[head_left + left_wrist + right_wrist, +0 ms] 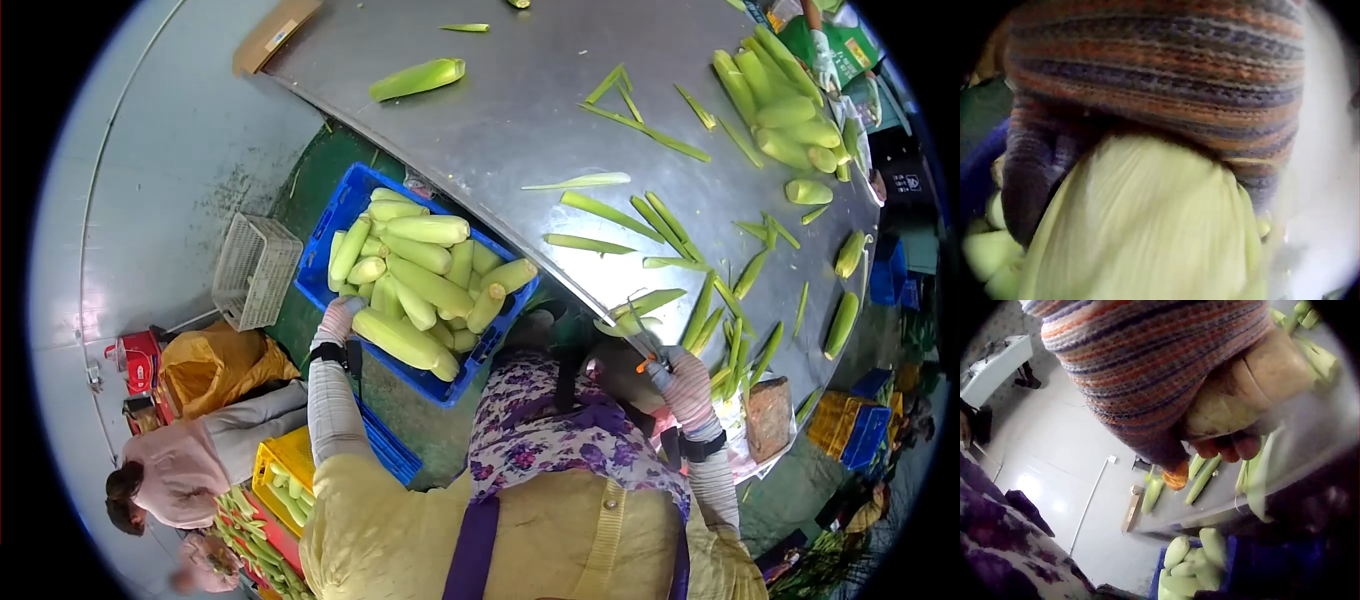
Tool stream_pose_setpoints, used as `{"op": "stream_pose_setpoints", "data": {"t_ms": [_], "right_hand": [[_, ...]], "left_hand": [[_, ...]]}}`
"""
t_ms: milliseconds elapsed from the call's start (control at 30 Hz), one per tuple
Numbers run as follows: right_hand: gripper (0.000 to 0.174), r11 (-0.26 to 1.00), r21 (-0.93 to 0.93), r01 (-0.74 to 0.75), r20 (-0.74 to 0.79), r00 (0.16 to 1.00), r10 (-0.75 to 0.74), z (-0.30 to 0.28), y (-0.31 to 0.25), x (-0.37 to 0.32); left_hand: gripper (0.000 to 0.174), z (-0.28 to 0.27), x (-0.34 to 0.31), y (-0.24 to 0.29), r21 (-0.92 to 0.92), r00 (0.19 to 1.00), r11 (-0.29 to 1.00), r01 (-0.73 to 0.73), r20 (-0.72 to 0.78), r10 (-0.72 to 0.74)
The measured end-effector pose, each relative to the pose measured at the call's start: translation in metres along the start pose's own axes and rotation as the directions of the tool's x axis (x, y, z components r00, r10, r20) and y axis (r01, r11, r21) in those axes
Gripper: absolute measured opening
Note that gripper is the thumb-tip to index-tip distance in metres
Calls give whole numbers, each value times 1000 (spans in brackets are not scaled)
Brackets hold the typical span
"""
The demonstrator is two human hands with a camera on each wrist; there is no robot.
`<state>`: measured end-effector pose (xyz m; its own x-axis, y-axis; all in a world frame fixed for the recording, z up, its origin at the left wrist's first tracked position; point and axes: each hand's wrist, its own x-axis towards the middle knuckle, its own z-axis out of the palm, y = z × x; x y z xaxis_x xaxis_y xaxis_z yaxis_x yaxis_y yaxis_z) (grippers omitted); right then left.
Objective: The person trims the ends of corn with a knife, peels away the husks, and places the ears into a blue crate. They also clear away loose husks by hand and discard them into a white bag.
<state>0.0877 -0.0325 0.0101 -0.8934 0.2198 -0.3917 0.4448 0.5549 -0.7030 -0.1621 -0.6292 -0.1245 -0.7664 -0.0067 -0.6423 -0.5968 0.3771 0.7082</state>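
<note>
In the head view my left hand (342,318), in a striped knit glove, grips one end of a husked-over ear of corn (400,338) over the blue crate (375,170). The left wrist view shows the glove wrapped round the end of that pale green ear (1147,219). Many similar ears (425,285) fill the crate. My right hand (688,390), also gloved, holds a knife (640,345) by the table's near edge. Its fingers curl round a thick tan handle (1279,369) in the right wrist view, with an orange cover on a fingertip.
A metal table (480,120) carries loose green husk leaves (690,230), a pile of corn (790,110) and a brown block (768,420). A white crate (255,270) stands left by the wall. Another person (175,480) is at lower left, near a yellow crate (285,475).
</note>
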Motion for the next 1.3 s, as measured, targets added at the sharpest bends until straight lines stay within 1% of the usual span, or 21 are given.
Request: {"op": "stream_pose_setpoints", "data": {"t_ms": [67, 133, 200, 233, 300, 333, 367, 467, 533, 567, 633, 667, 767, 800, 900, 1033, 1100, 1133, 1233, 1267, 1300], "right_hand": [[32, 999, -36, 19, -9, 1000, -19, 3, -3, -1], [32, 999, -22, 37, -16, 999, -37, 8, -4, -1], [33, 999, -27, 45, 2, 999, -45, 9, -7, 0], [34, 999, -35, 41, 22, 999, -40, 9, -8, 0], [34, 998, -61, 33, 39, 999, -31, 7, -8, -3], [34, 996, -76, 36, 34, 999, -34, 7, -6, -3], [34, 995, -91, 42, 28, 999, -39, 8, -4, -2], [32, 999, -41, -3, 1, 1000, 3, 5, -11, -5], [31, 997, -73, 29, -24, 999, -30, 8, -7, -8], [31, 995, -91, 47, -37, 998, -51, 9, -3, -7], [32, 993, -60, 101, -54, 993, -104, 15, 7, -6], [33, 991, -43, 126, -62, 990, -128, 17, 9, -6], [34, 997, -58, 51, 20, 999, -50, 17, 5, -2], [34, 997, -54, 61, 11, 998, -61, 16, 1, -1], [31, 993, -56, 108, -11, 994, -108, 13, -9, 4], [24, 990, -70, 121, -20, 992, -123, 16, 1, 7], [24, 989, -73, 131, -33, 990, -134, 17, -2, 10], [25, 981, -35, 191, -68, 979, -193, 19, -7, 11], [27, 997, 30, 70, 38, 997, -71, 14, -31, 10], [31, 1000, 15, 23, 48, 999, -24, 14, -34, 9], [34, 999, 12, 45, 50, 998, -46, 16, -30, 9]], "left_hand": [[37, 3, 17, -6, 73, 999, 996, 42, 0, -42], [53, 18, 61, -55, 269, 994, 960, 78, 50, -95], [67, 53, 66, -60, 554, 994, 826, 105, -86, -69], [74, 90, 49, -40, 714, 974, 684, 150, -226, 22], [70, 132, 4, 10, 675, 908, 714, 185, -396, 138], [66, 139, 9, -8, 717, 844, 685, 130, -443, 304], [61, 145, 13, -25, 760, 749, 645, 81, -473, 463], [59, 160, -14, -6, 861, 632, 499, -102, -331, 701], [58, 173, -30, 8, 862, 883, 466, -200, -47, 466], [58, 181, -39, 16, 849, 943, 466, -249, 104, 316], [57, 206, -86, 51, 801, 798, -30, -598, 599, 69], [56, 201, -85, 14, 724, 689, -133, -677, 687, 231], [58, 189, -63, -34, 700, 643, -276, -658, 714, 276], [60, 190, -62, -25, 717, 722, -261, -647, 685, 93], [55, 187, -70, 25, 675, 730, -299, -675, 669, -139], [59, 166, -59, 90, 932, 937, -95, -349, 348, -29], [67, 142, -44, 109, 945, 903, 7, -328, 311, 297], [73, 123, -14, 105, 939, 909, 67, -336, 306, 282], [82, 70, 76, 63, 871, 883, 256, -419, 327, 336], [80, 57, 93, 52, 583, 950, 761, -285, 279, 143], [75, 56, 90, 51, 318, 965, 940, -121, 258, 37]]}}
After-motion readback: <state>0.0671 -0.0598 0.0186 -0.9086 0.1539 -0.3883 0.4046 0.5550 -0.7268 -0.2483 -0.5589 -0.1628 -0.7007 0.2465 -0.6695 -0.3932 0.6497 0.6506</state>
